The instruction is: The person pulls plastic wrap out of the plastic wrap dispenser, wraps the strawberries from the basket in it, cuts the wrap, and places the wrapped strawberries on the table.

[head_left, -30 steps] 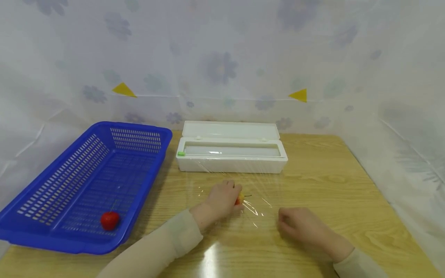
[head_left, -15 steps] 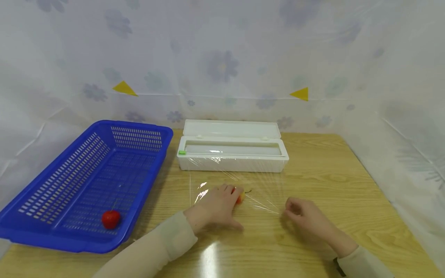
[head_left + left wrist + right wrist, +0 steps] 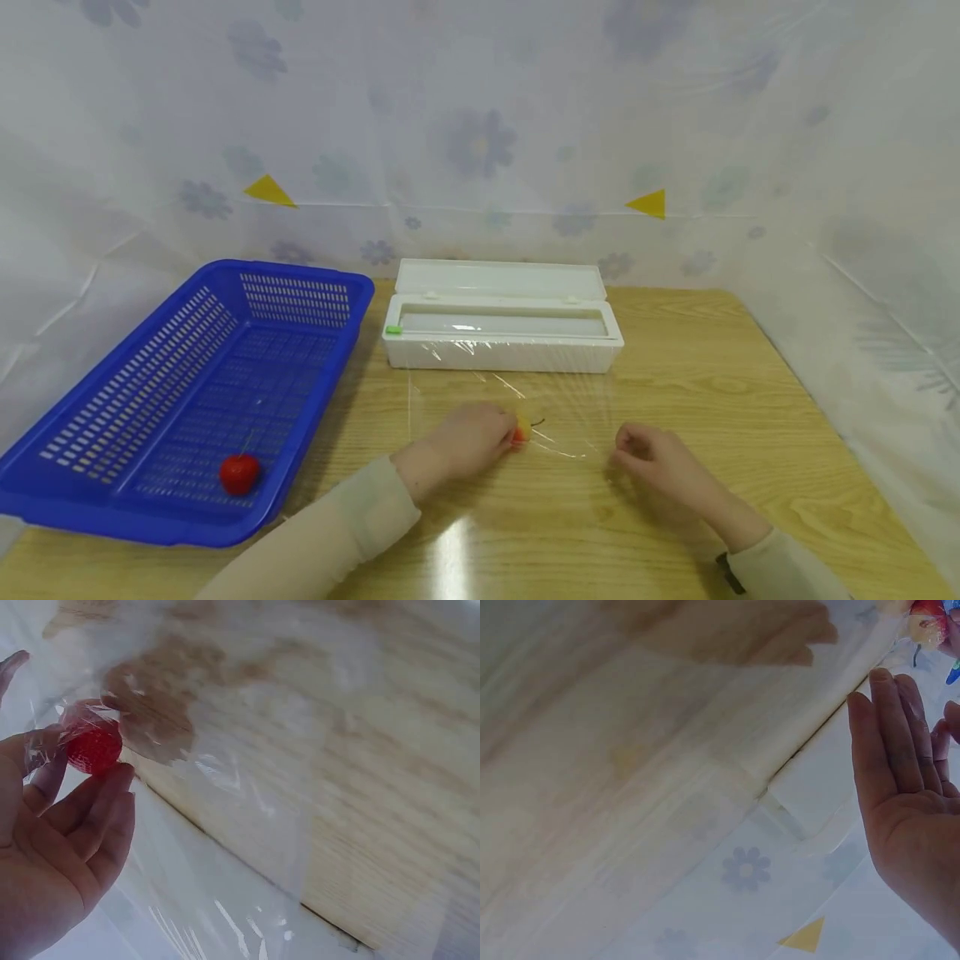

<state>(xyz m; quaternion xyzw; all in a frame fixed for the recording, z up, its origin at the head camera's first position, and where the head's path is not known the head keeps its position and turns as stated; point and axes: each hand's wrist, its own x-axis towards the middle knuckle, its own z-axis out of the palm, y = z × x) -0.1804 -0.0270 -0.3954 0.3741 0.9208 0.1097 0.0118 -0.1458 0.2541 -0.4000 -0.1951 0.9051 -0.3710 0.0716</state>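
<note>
A red and yellow cherry (image 3: 522, 430) with a dark stem lies near the middle of the table under a sheet of cling film (image 3: 510, 385). My left hand (image 3: 465, 435) grips it from the left. In the left wrist view, thumb and fingers close round the cherry (image 3: 94, 748), with film crumpled over its top. To the right, at the film's near right corner, is my right hand (image 3: 667, 467); thumb and index finger pinch the film's edge. In the right wrist view, the other fingers of the right hand (image 3: 915, 780) are extended.
Behind the hands, a white cling film dispenser (image 3: 502, 358) stands with its lid raised and a green slider (image 3: 393, 330) at its left end. On the left, a blue basket (image 3: 300, 450) holds a red cherry (image 3: 239, 474). A flowered curtain (image 3: 480, 142) backs the table.
My left hand spread its fingers and thumb half a second ago, and now grips the cherry again from the left. My right hand moved slightly right and up, then stayed there.
</note>
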